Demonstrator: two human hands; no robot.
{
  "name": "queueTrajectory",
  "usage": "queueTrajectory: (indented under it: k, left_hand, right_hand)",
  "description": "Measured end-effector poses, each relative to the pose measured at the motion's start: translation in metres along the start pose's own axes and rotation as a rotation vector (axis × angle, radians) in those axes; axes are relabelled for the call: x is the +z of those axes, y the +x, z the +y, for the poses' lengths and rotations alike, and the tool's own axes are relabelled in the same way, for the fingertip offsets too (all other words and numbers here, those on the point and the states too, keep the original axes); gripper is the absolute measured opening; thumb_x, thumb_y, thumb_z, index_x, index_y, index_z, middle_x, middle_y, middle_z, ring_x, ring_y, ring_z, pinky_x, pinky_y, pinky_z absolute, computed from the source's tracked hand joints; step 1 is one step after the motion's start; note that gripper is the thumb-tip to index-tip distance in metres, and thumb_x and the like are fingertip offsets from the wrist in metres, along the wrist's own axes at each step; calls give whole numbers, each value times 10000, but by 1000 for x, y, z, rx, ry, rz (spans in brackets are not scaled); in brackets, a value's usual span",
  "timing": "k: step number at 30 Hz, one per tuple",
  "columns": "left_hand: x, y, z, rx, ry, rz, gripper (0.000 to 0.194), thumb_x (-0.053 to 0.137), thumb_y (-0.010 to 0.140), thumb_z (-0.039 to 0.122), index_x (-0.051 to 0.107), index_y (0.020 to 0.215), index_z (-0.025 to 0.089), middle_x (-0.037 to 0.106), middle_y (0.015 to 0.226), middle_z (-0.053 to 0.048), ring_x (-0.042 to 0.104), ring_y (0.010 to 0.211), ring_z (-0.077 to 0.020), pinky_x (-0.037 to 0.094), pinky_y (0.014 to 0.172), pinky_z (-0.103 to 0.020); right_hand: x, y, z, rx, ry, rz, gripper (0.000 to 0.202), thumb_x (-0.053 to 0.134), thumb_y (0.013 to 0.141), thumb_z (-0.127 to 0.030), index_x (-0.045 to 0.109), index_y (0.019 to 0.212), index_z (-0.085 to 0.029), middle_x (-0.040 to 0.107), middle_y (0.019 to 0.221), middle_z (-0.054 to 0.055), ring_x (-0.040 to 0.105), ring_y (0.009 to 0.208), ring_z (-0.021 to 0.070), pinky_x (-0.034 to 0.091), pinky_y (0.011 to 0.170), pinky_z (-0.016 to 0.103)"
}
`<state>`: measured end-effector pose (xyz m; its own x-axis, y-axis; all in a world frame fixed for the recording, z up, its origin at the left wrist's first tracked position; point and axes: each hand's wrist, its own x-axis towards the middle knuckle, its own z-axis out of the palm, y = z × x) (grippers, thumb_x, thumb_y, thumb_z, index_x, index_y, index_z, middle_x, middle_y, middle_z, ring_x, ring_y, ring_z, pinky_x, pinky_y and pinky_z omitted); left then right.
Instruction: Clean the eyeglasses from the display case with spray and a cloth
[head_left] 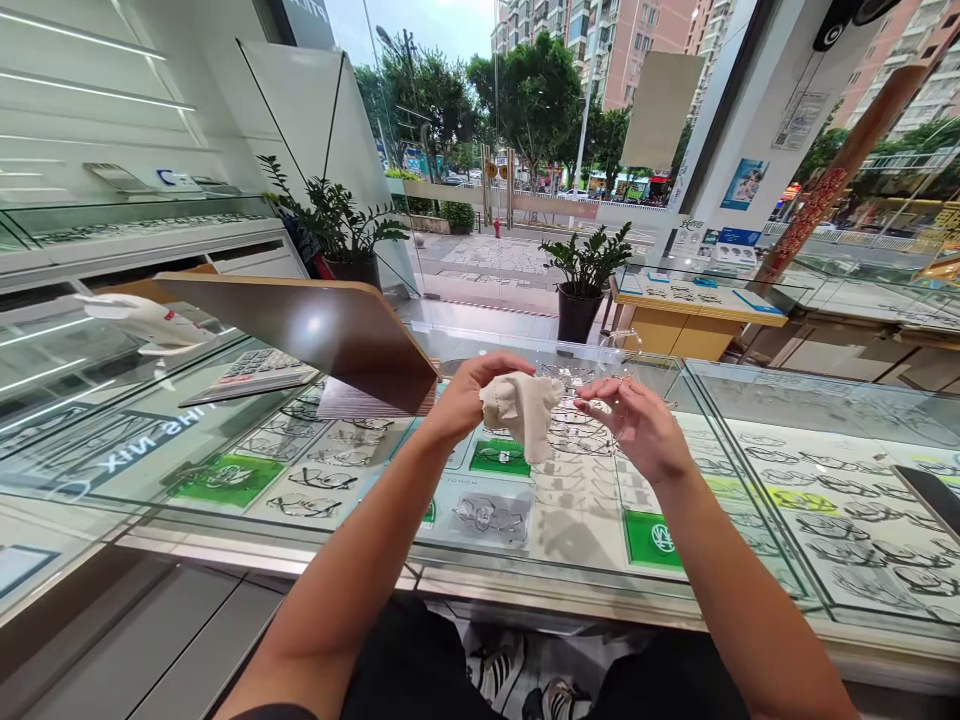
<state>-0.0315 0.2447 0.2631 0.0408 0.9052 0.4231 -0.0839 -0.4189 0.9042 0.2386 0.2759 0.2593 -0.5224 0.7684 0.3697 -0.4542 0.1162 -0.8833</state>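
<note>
Head view: left hand (pixel 466 394) is clamped on a cream cloth (pixel 531 418), fabric bunched at the fingers and one end hanging down. Cloth is up in the air over the desk (pixel 525 592), roughly mid-frame. Right hand (pixel 643 425) is raised just to the right of the cloth, palm partly turned up, fingers curled with thumb and fingertips near each other; something thin may be there, too small to tell, so can't say if it is closed on anything.

Desk is a glass-topped display case. Under the glass, rows of eyeglass frames (pixel 874 525), a green card (pixel 499 457) below the cloth, another green card (pixel 656 540) below the right forearm, and a third green card (pixel 229 480) at left. Glasses on a gray pad (pixel 489 518) near the front edge, centre.

Left of the hands, a tilted brown board (pixel 315 325) with rounded corners, next to a striped block (pixel 367 397). Calculator-like keypad (pixel 262 365) further left, white curved object (pixel 154 320) beyond it. Dark flat device (pixel 934 497) at right edge. Potted plant (pixel 581 310) behind the desk, second potted plant (pixel 352 260) left of it.
</note>
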Motion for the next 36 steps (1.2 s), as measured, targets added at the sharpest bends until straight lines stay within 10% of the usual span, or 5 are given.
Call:
queueTrajectory:
  k: [10,22,32,36]
  left_hand:
    - [4,-2,-5,-46,-134,-136,382,988,662,376,808,934,178,745,870,-65,673,739,-157,538,661,-234]
    - [-6,2,-2,14,123,-88,297,912,798,355,797,1000,170,764,968,-79,692,859,-180,551,766,-262]
    - [-1,3,-12,-375,-172,-112,301,768,884,425,799,1027,161,769,871,-60,679,766,-184,516,670,-251]
    - [11,7,-24,-505,-402,-133,601,659,874,738,765,848,147,707,692,-95,712,737,-253,567,651,-328]
  right_hand:
    - [8,1,14,112,285,-14,189,719,944,-444,799,885,-283,788,993,23,716,1044,211,588,965,385]
    - [-9,-2,-12,-218,-33,87,210,652,991,-373,827,939,-268,802,994,59,731,1055,230,569,964,355]
    - [-8,0,-12,-230,-1,127,217,645,995,-373,816,928,-258,805,997,47,739,1042,215,569,965,344]
    - [-7,2,-9,-166,13,226,210,648,981,-407,797,926,-270,803,1007,44,727,1022,228,574,934,370]
